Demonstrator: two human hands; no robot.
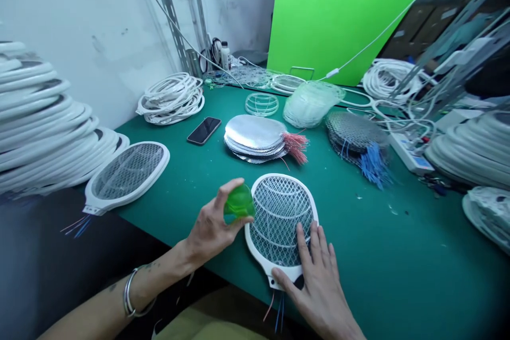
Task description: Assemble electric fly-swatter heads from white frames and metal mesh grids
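Left hand (212, 227) gripped a green piece (239, 201); right hand (320, 279) lay spread on the racket (277, 218), where light pressure appeared advisable.

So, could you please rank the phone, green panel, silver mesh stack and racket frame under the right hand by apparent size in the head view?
Green panel
Racket frame
Silver mesh stack
Phone

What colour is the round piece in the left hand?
The round piece in the left hand is translucent green; the head view shows it best.
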